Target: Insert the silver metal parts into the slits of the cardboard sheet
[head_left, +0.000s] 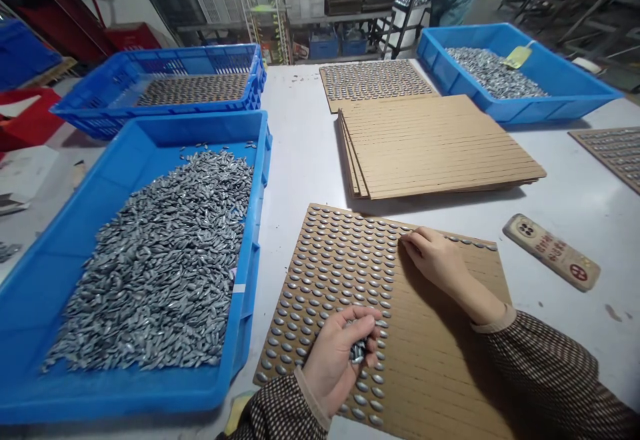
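A brown slotted cardboard sheet [440,353] lies before me, its left part set with rows of small grey metal pieces [345,253], pointed at both ends. One row also runs along its far edge to the right corner. My left hand [343,353] is over the filled part, fingers curled around a small heap of these pieces. Fingertips of my right hand [433,253] are pinched together at the sheet near the far edge, by the end of the filled columns. Whatever is between those fingertips is hidden.
At left, a blue tray [257,253] holds a large heap of loose pieces; behind it stands a blue crate [190,60]. Stacked cardboard sheets [440,140] and a filled sheet [375,80] lie farther back. Right are another blue tray [565,87] and a long printed block [550,251].
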Demonstrator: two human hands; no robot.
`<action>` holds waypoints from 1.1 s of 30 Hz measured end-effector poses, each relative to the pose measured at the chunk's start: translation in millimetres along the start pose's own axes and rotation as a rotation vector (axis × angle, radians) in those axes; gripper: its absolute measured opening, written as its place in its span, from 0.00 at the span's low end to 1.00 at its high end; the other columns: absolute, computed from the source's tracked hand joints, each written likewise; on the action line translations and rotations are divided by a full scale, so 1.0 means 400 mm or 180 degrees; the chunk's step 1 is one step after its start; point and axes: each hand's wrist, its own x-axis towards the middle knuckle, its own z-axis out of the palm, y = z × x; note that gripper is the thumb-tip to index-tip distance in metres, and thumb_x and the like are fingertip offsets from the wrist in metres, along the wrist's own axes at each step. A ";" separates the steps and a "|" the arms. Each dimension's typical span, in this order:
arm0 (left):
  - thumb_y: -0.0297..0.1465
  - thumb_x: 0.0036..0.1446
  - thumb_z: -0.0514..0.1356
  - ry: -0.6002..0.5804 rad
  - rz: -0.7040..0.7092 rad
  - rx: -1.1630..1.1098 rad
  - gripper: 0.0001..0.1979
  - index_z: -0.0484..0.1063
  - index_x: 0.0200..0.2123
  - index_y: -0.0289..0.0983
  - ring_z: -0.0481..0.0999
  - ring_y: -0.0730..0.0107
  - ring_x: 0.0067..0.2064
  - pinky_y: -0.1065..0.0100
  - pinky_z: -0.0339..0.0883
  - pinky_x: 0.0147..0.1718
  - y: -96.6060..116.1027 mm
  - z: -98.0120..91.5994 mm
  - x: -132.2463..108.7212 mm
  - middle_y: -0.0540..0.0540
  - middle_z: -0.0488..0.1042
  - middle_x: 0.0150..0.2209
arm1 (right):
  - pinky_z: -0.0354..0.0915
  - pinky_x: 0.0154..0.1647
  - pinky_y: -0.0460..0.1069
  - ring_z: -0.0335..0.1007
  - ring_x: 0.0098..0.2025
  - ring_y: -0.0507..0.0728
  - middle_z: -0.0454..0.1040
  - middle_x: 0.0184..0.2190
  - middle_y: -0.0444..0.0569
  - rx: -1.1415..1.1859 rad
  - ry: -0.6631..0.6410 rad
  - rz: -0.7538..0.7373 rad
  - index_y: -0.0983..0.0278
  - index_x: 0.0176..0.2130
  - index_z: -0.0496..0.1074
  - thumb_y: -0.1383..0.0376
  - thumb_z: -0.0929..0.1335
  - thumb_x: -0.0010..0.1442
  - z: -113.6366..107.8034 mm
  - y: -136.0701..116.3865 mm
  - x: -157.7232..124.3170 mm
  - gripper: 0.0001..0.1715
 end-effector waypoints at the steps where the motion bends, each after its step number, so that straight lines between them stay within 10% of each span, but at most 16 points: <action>1: 0.30 0.51 0.65 0.0010 0.0005 0.0010 0.11 0.74 0.38 0.32 0.67 0.78 0.28 0.75 0.58 0.23 0.001 0.001 0.000 0.48 0.70 0.29 | 0.59 0.30 0.48 0.69 0.35 0.57 0.75 0.34 0.52 -0.0049 -0.0022 -0.0036 0.62 0.37 0.75 0.64 0.60 0.67 -0.001 -0.001 0.000 0.15; 10: 0.28 0.48 0.68 0.0056 0.0126 0.0004 0.11 0.70 0.34 0.35 0.68 0.77 0.28 0.74 0.58 0.25 0.007 0.000 -0.005 0.47 0.73 0.30 | 0.60 0.31 0.48 0.71 0.36 0.57 0.77 0.35 0.53 -0.0138 0.0073 0.0002 0.63 0.38 0.75 0.63 0.61 0.66 -0.035 -0.015 -0.003 0.14; 18: 0.30 0.47 0.69 0.0163 0.0299 0.0016 0.13 0.71 0.35 0.34 0.67 0.78 0.27 0.74 0.58 0.25 0.002 0.002 0.001 0.49 0.71 0.28 | 0.68 0.35 0.47 0.72 0.35 0.54 0.76 0.36 0.48 0.3204 -0.1160 0.0359 0.60 0.46 0.72 0.61 0.67 0.64 -0.127 -0.205 -0.117 0.11; 23: 0.31 0.47 0.69 0.0140 0.0309 -0.0038 0.13 0.69 0.34 0.35 0.66 0.78 0.27 0.75 0.56 0.23 -0.005 0.005 0.003 0.51 0.69 0.26 | 0.68 0.39 0.49 0.72 0.37 0.55 0.75 0.34 0.48 0.3733 -0.0774 0.0425 0.61 0.40 0.74 0.64 0.66 0.64 -0.120 -0.275 -0.142 0.06; 33: 0.38 0.57 0.56 0.0142 -0.0012 -0.0076 0.14 0.69 0.41 0.35 0.64 0.79 0.21 0.76 0.44 0.14 -0.010 0.002 0.003 0.50 0.69 0.27 | 0.70 0.37 0.48 0.74 0.39 0.56 0.77 0.38 0.49 0.2031 0.0164 0.0555 0.60 0.43 0.73 0.64 0.66 0.64 -0.090 -0.140 -0.127 0.08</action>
